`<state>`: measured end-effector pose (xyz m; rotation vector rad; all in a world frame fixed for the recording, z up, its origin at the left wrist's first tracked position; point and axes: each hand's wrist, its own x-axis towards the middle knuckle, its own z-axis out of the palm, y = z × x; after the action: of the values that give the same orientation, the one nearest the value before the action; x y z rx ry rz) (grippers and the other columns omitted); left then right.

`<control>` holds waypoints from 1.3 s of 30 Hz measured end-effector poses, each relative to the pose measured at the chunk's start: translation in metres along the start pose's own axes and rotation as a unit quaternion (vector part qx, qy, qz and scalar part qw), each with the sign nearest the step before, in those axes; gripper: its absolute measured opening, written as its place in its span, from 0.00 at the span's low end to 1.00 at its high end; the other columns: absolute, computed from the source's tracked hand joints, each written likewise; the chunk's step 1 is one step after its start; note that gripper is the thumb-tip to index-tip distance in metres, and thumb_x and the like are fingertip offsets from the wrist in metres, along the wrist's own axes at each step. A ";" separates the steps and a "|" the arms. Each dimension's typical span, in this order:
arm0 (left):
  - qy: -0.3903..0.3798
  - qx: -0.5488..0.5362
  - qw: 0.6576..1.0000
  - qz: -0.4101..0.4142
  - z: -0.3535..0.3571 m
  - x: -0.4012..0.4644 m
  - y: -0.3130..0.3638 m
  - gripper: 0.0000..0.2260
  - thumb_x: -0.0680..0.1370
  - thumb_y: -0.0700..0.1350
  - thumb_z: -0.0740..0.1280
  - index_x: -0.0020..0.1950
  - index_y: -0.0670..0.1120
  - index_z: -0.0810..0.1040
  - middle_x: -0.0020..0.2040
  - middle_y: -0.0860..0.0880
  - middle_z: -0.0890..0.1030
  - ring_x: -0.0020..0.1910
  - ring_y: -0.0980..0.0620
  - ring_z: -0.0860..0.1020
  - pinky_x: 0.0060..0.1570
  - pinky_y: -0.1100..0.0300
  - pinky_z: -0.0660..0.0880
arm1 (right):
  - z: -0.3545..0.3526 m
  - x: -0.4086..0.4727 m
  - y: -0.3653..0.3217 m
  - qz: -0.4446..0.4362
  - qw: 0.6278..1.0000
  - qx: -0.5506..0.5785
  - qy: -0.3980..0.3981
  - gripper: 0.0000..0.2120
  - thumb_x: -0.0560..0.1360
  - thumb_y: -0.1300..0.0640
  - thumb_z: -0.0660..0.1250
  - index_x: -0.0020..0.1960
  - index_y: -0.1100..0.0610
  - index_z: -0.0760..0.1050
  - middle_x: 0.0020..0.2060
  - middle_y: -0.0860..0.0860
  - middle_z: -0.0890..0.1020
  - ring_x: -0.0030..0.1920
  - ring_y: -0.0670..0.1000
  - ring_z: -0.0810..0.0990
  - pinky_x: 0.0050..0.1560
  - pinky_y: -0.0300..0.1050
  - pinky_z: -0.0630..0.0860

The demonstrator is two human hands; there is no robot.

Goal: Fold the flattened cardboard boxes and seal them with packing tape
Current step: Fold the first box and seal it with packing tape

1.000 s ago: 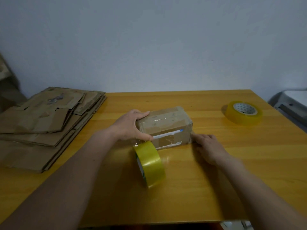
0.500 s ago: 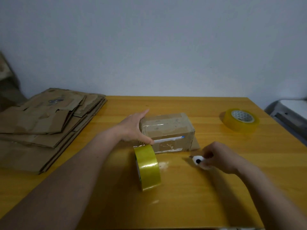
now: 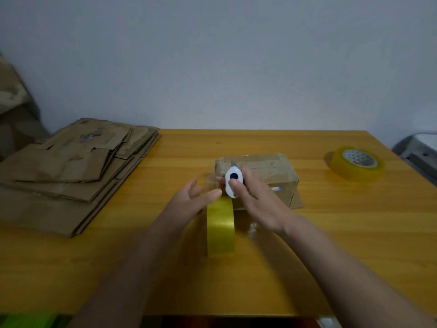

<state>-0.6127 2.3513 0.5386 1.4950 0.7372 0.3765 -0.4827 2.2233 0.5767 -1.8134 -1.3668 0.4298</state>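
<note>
A small taped cardboard box point(image 3: 267, 169) sits mid-table. In front of it a yellow tape roll point(image 3: 220, 227) stands on edge. My right hand point(image 3: 257, 200) grips a small white cutter point(image 3: 233, 181) with a black button, its short blade pointing up at the box's left end. My left hand point(image 3: 189, 202) hovers just left of the cutter with fingers spread and relaxed, its thumb tip near the top of the roll. It holds nothing that I can see. A stack of flattened cardboard boxes point(image 3: 68, 171) lies at the left.
A second yellow tape roll point(image 3: 357, 163) lies flat at the table's right. A grey object point(image 3: 418, 152) stands beyond the right edge. The wooden table point(image 3: 354, 233) meets a plain wall behind. Brown cardboard leans at the far left point(image 3: 11, 91).
My right hand has picked up the white cutter from the table and carried it to the box's left end. My left hand came off the box and now hovers open.
</note>
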 end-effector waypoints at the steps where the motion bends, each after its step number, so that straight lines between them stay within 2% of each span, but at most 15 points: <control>1: -0.028 -0.034 0.999 -0.009 0.006 -0.010 -0.010 0.48 0.57 0.64 0.79 0.73 0.51 0.67 0.63 0.51 0.78 0.55 0.53 0.80 0.51 0.51 0.78 | 0.001 0.001 0.001 -0.003 1.000 -0.007 0.003 0.12 0.82 0.49 0.53 0.56 0.57 0.67 0.56 0.41 0.79 0.55 0.48 0.77 0.56 0.54 0.72; 4: -0.058 -0.025 0.998 0.008 0.019 -0.020 -0.025 0.43 0.56 0.61 0.80 0.68 0.53 0.72 0.58 0.48 0.82 0.56 0.46 0.81 0.57 0.40 0.77 | 0.002 0.006 0.004 -0.001 1.000 -0.024 0.007 0.13 0.82 0.48 0.52 0.55 0.57 0.67 0.56 0.44 0.80 0.55 0.50 0.77 0.55 0.55 0.72; 6: -0.063 -0.008 0.998 0.012 0.018 -0.018 -0.021 0.43 0.55 0.61 0.80 0.67 0.52 0.72 0.58 0.49 0.82 0.56 0.48 0.81 0.57 0.43 0.77 | 0.004 0.009 0.006 0.003 0.999 -0.045 0.012 0.14 0.82 0.48 0.52 0.52 0.58 0.66 0.52 0.52 0.81 0.51 0.55 0.78 0.52 0.58 0.73; 9: -0.097 0.012 0.995 -0.003 0.011 -0.015 -0.018 0.33 0.57 0.61 0.78 0.59 0.51 0.78 0.52 0.49 0.84 0.51 0.48 0.83 0.55 0.46 0.79 | 0.014 0.008 0.012 -0.002 0.997 -0.075 0.018 0.13 0.82 0.48 0.53 0.51 0.58 0.66 0.45 0.56 0.78 0.44 0.56 0.75 0.48 0.60 0.72; 14: -0.144 0.000 0.989 -0.024 0.008 -0.017 -0.016 0.18 0.65 0.58 0.76 0.51 0.51 0.85 0.49 0.48 0.85 0.48 0.51 0.84 0.41 0.63 0.79 | 0.026 0.002 0.016 -0.009 1.000 -0.021 0.014 0.14 0.82 0.50 0.53 0.58 0.60 0.69 0.48 0.58 0.77 0.48 0.57 0.75 0.51 0.58 0.72; 16: -0.131 -0.033 0.990 -0.027 0.010 -0.017 -0.016 0.22 0.65 0.55 0.77 0.55 0.46 0.83 0.52 0.45 0.85 0.50 0.47 0.83 0.48 0.56 0.80 | 0.021 0.011 0.011 -0.013 1.000 0.005 0.026 0.13 0.82 0.51 0.55 0.56 0.61 0.70 0.46 0.55 0.77 0.46 0.53 0.75 0.49 0.52 0.72; 19: -0.110 -0.044 0.992 -0.044 0.013 -0.016 -0.016 0.40 0.56 0.57 0.80 0.64 0.45 0.76 0.56 0.44 0.83 0.53 0.45 0.82 0.59 0.44 0.77 | 0.000 0.034 0.005 -0.024 0.996 0.001 0.092 0.10 0.81 0.53 0.57 0.50 0.59 0.71 0.42 0.50 0.74 0.44 0.49 0.71 0.48 0.50 0.69; 22: -0.113 -0.062 0.990 -0.059 0.016 -0.015 -0.014 0.49 0.54 0.55 0.80 0.72 0.45 0.68 0.63 0.45 0.78 0.56 0.48 0.81 0.57 0.49 0.78 | -0.021 0.055 0.016 0.015 0.988 -0.105 0.115 0.09 0.81 0.51 0.57 0.45 0.55 0.68 0.44 0.50 0.72 0.49 0.53 0.69 0.58 0.59 0.66; 25: -0.095 -0.086 0.988 -0.082 0.022 -0.011 -0.011 0.48 0.57 0.56 0.79 0.73 0.43 0.67 0.62 0.46 0.78 0.52 0.52 0.81 0.48 0.57 0.79 | -0.034 0.071 0.032 0.091 0.982 -0.133 0.101 0.07 0.80 0.49 0.58 0.53 0.49 0.71 0.55 0.47 0.74 0.67 0.54 0.67 0.70 0.63 0.56; 27: -0.093 -0.103 0.986 -0.089 0.024 -0.007 -0.012 0.32 0.60 0.58 0.80 0.61 0.48 0.81 0.51 0.50 0.84 0.46 0.53 0.84 0.42 0.59 0.79 | -0.040 0.076 0.039 0.117 0.984 -0.078 0.113 0.09 0.79 0.49 0.60 0.54 0.51 0.75 0.70 0.47 0.68 0.75 0.52 0.57 0.73 0.62 0.52; 29: -0.096 -0.119 0.984 -0.088 0.024 -0.004 -0.014 0.15 0.61 0.59 0.76 0.44 0.54 0.87 0.41 0.54 0.86 0.41 0.56 0.84 0.42 0.60 0.80 | -0.042 0.072 0.045 0.132 0.983 -0.018 0.127 0.08 0.78 0.51 0.63 0.41 0.51 0.74 0.75 0.50 0.61 0.77 0.52 0.52 0.73 0.58 0.54; 32: -0.066 -0.118 0.984 -0.114 0.020 0.002 -0.017 0.22 0.61 0.58 0.77 0.51 0.49 0.84 0.46 0.48 0.85 0.48 0.47 0.83 0.51 0.52 0.77 | -0.040 0.059 0.060 0.144 0.973 0.058 0.168 0.11 0.77 0.53 0.65 0.37 0.56 0.73 0.76 0.53 0.59 0.76 0.50 0.52 0.71 0.53 0.57; 34: -0.069 -0.109 0.984 -0.124 0.017 0.006 -0.018 0.21 0.60 0.57 0.75 0.48 0.47 0.81 0.44 0.47 0.84 0.43 0.48 0.82 0.46 0.55 0.75 | -0.038 0.048 0.072 0.152 0.956 0.115 0.225 0.13 0.77 0.53 0.65 0.43 0.64 0.76 0.76 0.50 0.57 0.76 0.49 0.53 0.68 0.50 0.59; 36: -0.079 -0.110 0.983 -0.123 0.018 0.008 -0.014 0.16 0.61 0.54 0.75 0.44 0.48 0.81 0.39 0.47 0.81 0.38 0.48 0.80 0.44 0.55 0.74 | -0.034 0.036 0.083 0.167 0.933 0.186 0.258 0.15 0.77 0.53 0.65 0.48 0.66 0.77 0.74 0.51 0.63 0.75 0.50 0.58 0.63 0.47 0.60; 39: -0.052 -0.131 0.983 -0.118 0.023 0.012 -0.010 0.20 0.67 0.50 0.75 0.54 0.41 0.80 0.45 0.41 0.80 0.44 0.43 0.79 0.48 0.48 0.74 | -0.028 0.020 0.090 0.181 0.909 0.293 0.235 0.12 0.78 0.53 0.64 0.47 0.63 0.77 0.50 0.55 0.81 0.52 0.55 0.77 0.53 0.49 0.66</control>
<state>-0.5916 2.3409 0.5248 1.1564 0.7413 0.2051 -0.3992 2.2227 0.5295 -1.5129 -0.4877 0.4892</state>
